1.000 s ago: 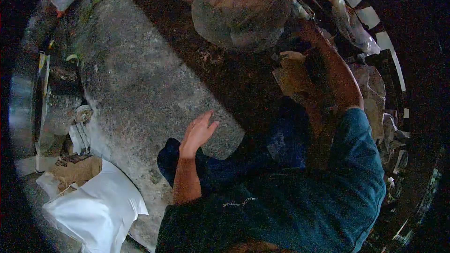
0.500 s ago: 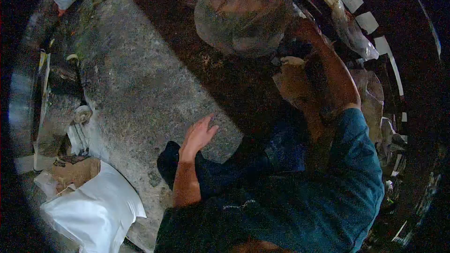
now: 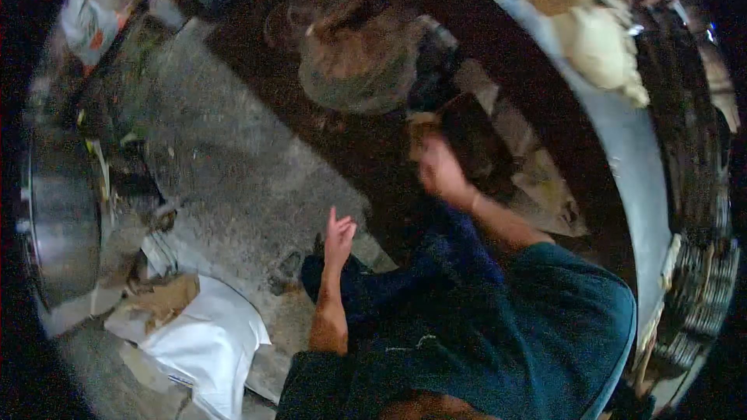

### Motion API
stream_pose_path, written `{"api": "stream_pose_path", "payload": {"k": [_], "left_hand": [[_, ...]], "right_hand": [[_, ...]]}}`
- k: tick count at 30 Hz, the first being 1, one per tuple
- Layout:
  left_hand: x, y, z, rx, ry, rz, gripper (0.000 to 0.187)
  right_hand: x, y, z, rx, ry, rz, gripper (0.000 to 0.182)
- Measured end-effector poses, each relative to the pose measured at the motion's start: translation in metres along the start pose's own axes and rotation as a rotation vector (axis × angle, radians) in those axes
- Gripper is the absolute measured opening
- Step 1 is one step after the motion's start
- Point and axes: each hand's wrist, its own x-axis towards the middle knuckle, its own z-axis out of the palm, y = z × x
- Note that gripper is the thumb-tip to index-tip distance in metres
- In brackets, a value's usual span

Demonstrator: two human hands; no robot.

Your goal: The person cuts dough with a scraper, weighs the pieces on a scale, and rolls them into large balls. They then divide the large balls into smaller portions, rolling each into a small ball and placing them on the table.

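A dark flat slab [image 3: 475, 136] is gripped by the right hand [image 3: 440, 171], whose fingers are seen curled over its near edge; the slab is blurred, and what it is made of cannot be told; its far end is lost in shadow just below a rounded greenish-brown mass [image 3: 354, 62], itself smeared by motion and hard to identify. The left hand [image 3: 339, 237] is held apart from the slab, lower and toward the person's left, with fingers straight and close together, pointing up, nothing held in it; whether it touches the surface behind it cannot be told. Beneath that hand a dark blue cloth [image 3: 405, 280] is seen, bunched against the person's teal sleeve [image 3: 537, 319]; where cloth ends and clothing begins is not clear. To the left of the left hand a rough grey stone surface [image 3: 226, 155] is spread, speckled and partly in shade; at its lower edge a white sack [image 3: 206, 346] is laid, with crumpled brown paper [image 3: 167, 295] just beside it. Further left a metal vessel [image 3: 58, 218] is cut off by the dark rim of the view. Beyond the right hand a pale curved metal band [image 3: 615, 140] is seen, with a yellowish lumpy heap [image 3: 599, 47] above it; the upper corners are too dark to read.
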Motion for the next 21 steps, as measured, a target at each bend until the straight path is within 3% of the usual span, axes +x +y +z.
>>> {"api": "stream_pose_path", "payload": {"k": [1,2,4,7,9,10,12,13,14,15,17,19,20,21], "left_hand": [[-0.023,0.026,0.001,-0.061,0.093,0.042,0.07],[-0.047,0.051,-0.003,-0.124,0.192,0.079,0.068],[-0.088,0.107,-0.01,-0.211,0.161,0.061,0.065],[-0.13,0.161,-0.023,-0.262,0.166,0.013,0.061],[-0.146,0.195,-0.026,-0.201,0.187,-0.002,0.059],[-0.143,0.213,-0.021,-0.181,0.177,0.013,0.059],[-0.133,0.252,-0.012,-0.06,0.132,-0.017,0.058],[-0.12,0.271,-0.003,-0.045,0.143,-0.007,0.058],[-0.104,0.292,0.011,0.003,0.081,0.076,0.057],[-0.091,0.311,0.025,0.05,0.022,0.15,0.056],[-0.067,0.362,0.061,0.038,-0.048,0.284,0.054],[-0.06,0.429,0.103,0.02,-0.068,0.318,0.054],[-0.054,0.446,0.12,0.024,-0.04,0.314,0.054],[-0.049,0.459,0.133,0.003,-0.069,0.35,0.054]], "right_hand": [[-0.025,-0.054,-0.035,-0.105,-0.015,-0.239,0.051],[-0.057,-0.087,-0.048,-0.098,-0.084,-0.231,0.044],[-0.107,-0.143,-0.095,0.066,-0.3,-0.111,0.041],[-0.125,-0.206,-0.185,0.178,-0.328,0.067,0.036],[-0.115,-0.231,-0.256,0.155,-0.197,0.102,0.033],[-0.1,-0.232,-0.29,0.127,-0.088,0.118,0.03],[-0.062,-0.227,-0.357,0.272,0.128,0.365,0.025],[-0.038,-0.211,-0.382,0.281,0.351,0.288,0.024],[-0.013,-0.186,-0.409,0.318,0.322,0.475,0.027],[0.021,-0.165,-0.433,0.079,0.424,0.477,0.034],[0.087,-0.114,-0.467,-0.072,0.606,0.43,0.05],[0.151,-0.071,-0.487,-0.081,0.546,0.568,0.062],[0.176,-0.048,-0.492,-0.041,0.368,0.641,0.063],[0.187,-0.043,-0.494,0.042,0.314,0.594,0.059]]}}
